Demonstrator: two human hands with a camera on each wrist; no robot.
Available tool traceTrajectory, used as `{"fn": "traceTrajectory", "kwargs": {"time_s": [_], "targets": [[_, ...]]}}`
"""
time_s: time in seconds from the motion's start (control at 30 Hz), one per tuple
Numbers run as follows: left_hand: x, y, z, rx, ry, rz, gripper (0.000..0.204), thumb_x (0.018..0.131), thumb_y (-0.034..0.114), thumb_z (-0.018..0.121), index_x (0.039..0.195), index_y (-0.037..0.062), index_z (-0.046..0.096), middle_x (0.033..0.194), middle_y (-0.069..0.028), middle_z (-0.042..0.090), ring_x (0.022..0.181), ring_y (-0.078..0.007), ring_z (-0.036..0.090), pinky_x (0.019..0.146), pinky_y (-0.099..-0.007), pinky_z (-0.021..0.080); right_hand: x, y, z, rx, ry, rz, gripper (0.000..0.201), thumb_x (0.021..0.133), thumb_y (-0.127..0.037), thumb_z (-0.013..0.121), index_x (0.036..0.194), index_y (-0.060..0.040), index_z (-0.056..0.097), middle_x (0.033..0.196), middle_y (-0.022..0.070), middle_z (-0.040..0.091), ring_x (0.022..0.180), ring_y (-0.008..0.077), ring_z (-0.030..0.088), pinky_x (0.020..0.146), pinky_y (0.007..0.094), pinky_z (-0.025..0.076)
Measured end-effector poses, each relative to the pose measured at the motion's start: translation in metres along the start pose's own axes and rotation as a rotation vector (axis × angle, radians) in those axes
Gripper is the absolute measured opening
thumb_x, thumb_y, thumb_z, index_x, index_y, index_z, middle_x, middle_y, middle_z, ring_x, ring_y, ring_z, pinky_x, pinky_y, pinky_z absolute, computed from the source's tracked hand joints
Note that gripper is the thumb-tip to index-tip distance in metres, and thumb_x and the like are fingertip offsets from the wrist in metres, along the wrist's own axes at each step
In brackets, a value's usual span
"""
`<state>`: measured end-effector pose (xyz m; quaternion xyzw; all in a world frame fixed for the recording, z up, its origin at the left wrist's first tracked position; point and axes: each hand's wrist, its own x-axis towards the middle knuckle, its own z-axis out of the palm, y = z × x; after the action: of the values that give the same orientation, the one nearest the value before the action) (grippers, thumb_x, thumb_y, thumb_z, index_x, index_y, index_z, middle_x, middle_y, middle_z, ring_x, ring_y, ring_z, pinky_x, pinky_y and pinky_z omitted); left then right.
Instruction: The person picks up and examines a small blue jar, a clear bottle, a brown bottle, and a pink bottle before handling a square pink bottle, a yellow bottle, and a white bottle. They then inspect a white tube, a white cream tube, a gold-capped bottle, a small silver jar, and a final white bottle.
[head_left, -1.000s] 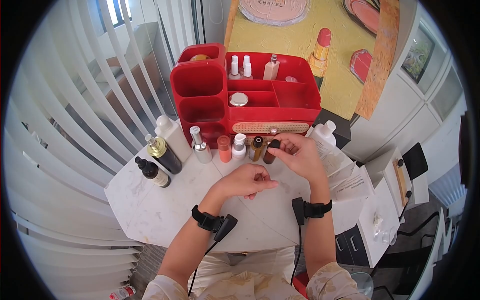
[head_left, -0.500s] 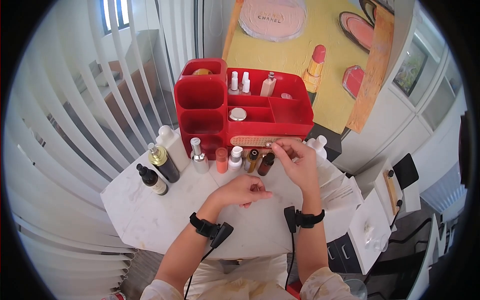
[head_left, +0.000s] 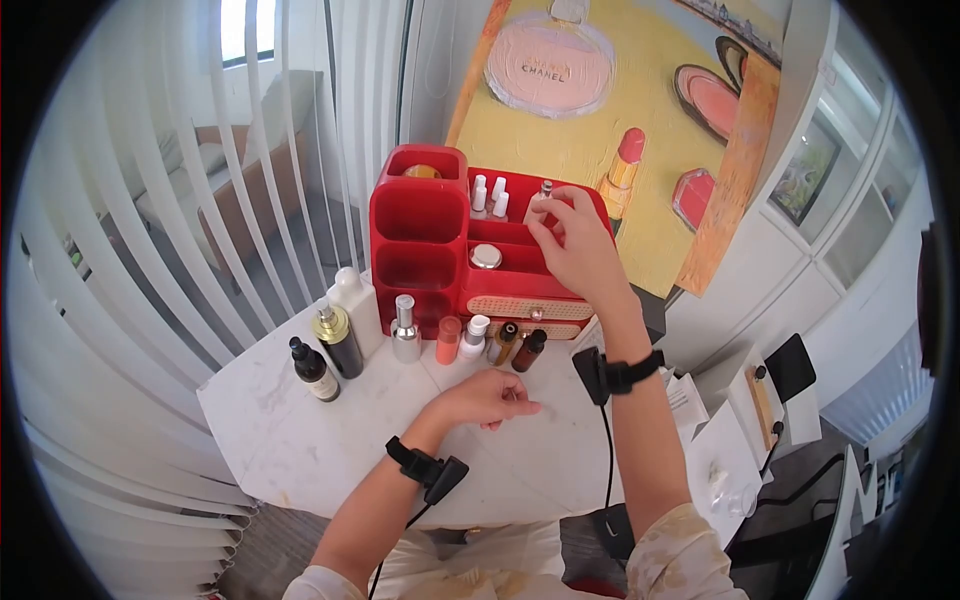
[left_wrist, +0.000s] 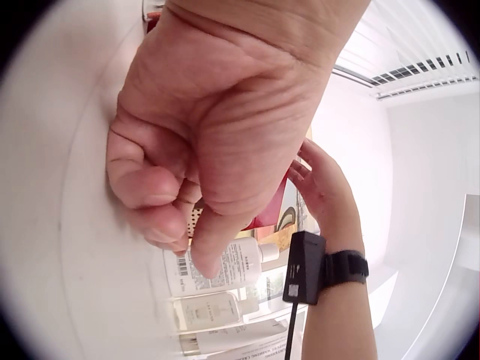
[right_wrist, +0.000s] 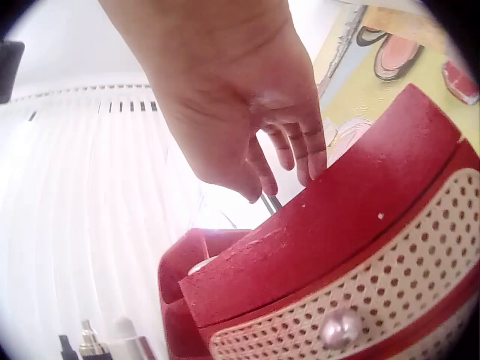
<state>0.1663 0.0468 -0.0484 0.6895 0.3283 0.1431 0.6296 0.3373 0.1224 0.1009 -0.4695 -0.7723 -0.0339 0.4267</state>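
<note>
My right hand (head_left: 577,245) reaches over the back compartment of a red cosmetics organizer (right_wrist: 337,202). Its thumb and forefinger come close together at a small pinkish bottle (head_left: 544,190) with a silver cap, which is partly hidden behind the fingers; the other fingers hang down loosely. Low over the white marbled table (head_left: 330,450), my left hand (head_left: 490,398) lies with loosely curled fingers and holds nothing. In front of the organizer, near the left hand, stands a dark brown bottle (head_left: 528,350) beside an amber bottle (head_left: 503,343).
A white pump bottle (head_left: 473,338), a coral tube (head_left: 448,340) and a silver bottle (head_left: 405,332) continue the row. Further left are a gold-collared bottle (head_left: 336,340), a black bottle (head_left: 313,370) and a white bottle (head_left: 357,310). Small white-capped bottles (head_left: 499,203) share the back compartment.
My right hand has left the dark brown bottle, passed up in front of the drawer knob and arrived over the back compartment. The left hand has kept its pose. The head view has tilted up.
</note>
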Motion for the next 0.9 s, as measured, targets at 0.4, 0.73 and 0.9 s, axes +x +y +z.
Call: {"fn": "traceTrajectory", "kwargs": {"time_s": [0.4,0.73,0.9], "targets": [[0.0,0.0,-0.001,0.026,-0.003,0.004,0.043,0.096,0.044,0.072,0.094,0.0021,0.065,0.074,-0.0018,0.059,0.053,-0.0096,0.057,0.047,-0.0249,0.043,0.057,0.034,0.054,-0.484,-0.233,0.173,0.041,0.105,-0.032,0.05,0.098,0.0025,0.072,0.134,0.0262,0.047,0.093,0.0432,0.07,0.08,0.0518,0.06],[-0.002,0.004,0.0,-0.044,0.073,0.043,0.042,0.098,0.043,0.07,0.096,0.0017,0.064,0.074,-0.0019,0.06,0.054,-0.0091,0.057,0.047,-0.0245,0.042,0.048,0.019,0.01,-0.278,0.14,-0.028,0.014,0.092,-0.01,0.067,0.089,0.0032,0.07,0.129,0.027,0.053,0.08,0.0389,0.072,0.074,0.0423,0.061],[-0.004,0.015,0.003,-0.257,0.086,0.171,0.031,0.104,0.034,0.063,0.096,0.0039,0.063,0.074,-0.0013,0.06,0.057,-0.0088,0.058,0.05,-0.024,0.044,0.014,-0.001,-0.023,0.415,0.129,0.057,0.023,0.093,0.0,0.067,0.116,-0.0002,0.066,0.126,0.0166,0.06,0.093,0.0235,0.071,0.081,0.0324,0.059]]}}
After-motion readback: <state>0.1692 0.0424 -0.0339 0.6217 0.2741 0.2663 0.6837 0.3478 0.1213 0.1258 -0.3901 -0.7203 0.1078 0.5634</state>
